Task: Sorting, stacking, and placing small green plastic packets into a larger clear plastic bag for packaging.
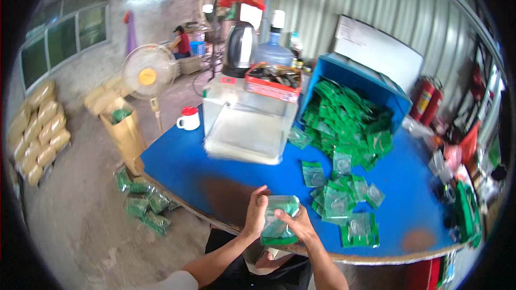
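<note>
Between my two hands, at the near edge of the blue table, is a stack of flat clear-and-green plastic packets [280, 204]. My left hand [256, 214] is pressed along the stack's left side, its fingers partly hidden. From the right, my right hand [299, 224] grips the stack with the thumb lying across its top face. Just to the right, loose packets [337, 201] of the same kind lie overlapping on the table. Behind them a large heap of green packets [344, 113] spills out of a tipped blue crate [398, 94].
On the blue table [177, 147] stand a clear plastic bin [247, 134], a red-lidded white mug [188, 119] and a red box [273, 81]. A fan [148, 72], a brown paper sack [126, 139] and green bagged bundles [148, 204] are at left. Another person [181, 43] sits far back.
</note>
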Action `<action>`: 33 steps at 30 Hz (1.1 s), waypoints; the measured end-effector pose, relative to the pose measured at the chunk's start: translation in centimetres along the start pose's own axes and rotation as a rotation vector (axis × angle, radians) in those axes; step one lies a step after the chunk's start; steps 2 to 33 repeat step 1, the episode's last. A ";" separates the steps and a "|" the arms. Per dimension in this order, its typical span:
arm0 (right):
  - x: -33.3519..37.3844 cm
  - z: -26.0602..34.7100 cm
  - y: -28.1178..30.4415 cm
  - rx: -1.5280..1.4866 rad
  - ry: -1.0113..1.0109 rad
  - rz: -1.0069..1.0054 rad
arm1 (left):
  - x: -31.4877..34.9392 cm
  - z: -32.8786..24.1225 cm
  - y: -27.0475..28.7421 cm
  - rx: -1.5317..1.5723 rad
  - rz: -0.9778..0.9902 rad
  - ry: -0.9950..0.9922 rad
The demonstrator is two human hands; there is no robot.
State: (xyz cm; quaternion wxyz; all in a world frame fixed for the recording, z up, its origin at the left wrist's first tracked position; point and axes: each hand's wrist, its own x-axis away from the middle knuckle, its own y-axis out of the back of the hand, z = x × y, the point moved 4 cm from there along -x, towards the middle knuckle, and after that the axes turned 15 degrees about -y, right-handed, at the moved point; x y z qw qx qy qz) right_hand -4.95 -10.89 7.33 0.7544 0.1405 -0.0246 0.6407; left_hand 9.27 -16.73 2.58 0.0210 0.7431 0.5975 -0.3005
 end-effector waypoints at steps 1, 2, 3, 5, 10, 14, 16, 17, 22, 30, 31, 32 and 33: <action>-0.1 -0.2 -0.5 -0.027 0.067 0.040 | 0.1 0.0 0.5 0.000 -0.042 -0.009; -0.1 -0.2 -0.5 -0.027 0.067 0.040 | 0.1 0.0 0.5 0.000 -0.042 -0.009; -0.1 -0.2 -0.5 -0.027 0.067 0.040 | 0.1 0.0 0.5 0.000 -0.042 -0.009; -0.1 -0.2 -0.5 -0.027 0.067 0.040 | 0.1 0.0 0.5 0.000 -0.042 -0.009; -0.1 -0.2 -0.5 -0.027 0.067 0.040 | 0.1 0.0 0.5 0.000 -0.042 -0.009; -0.1 -0.2 -0.5 -0.027 0.067 0.040 | 0.1 0.0 0.5 0.000 -0.042 -0.009; -0.1 -0.2 -0.5 -0.027 0.067 0.040 | 0.1 0.0 0.5 0.000 -0.042 -0.009; -0.1 -0.2 -0.5 -0.027 0.067 0.040 | 0.1 0.0 0.5 0.000 -0.042 -0.009; -0.1 -0.2 -0.5 -0.027 0.067 0.040 | 0.1 0.0 0.5 0.000 -0.042 -0.009; -0.1 -0.2 -0.5 -0.027 0.067 0.040 | 0.1 0.0 0.5 0.000 -0.042 -0.009; -0.1 -0.2 -0.5 -0.027 0.067 0.040 | 0.1 0.0 0.5 0.000 -0.042 -0.009; -0.1 -0.2 -0.5 -0.027 0.067 0.040 | 0.1 0.0 0.5 0.000 -0.042 -0.009; -0.1 -0.2 -0.5 -0.027 0.067 0.040 | 0.1 0.0 0.5 0.000 -0.042 -0.009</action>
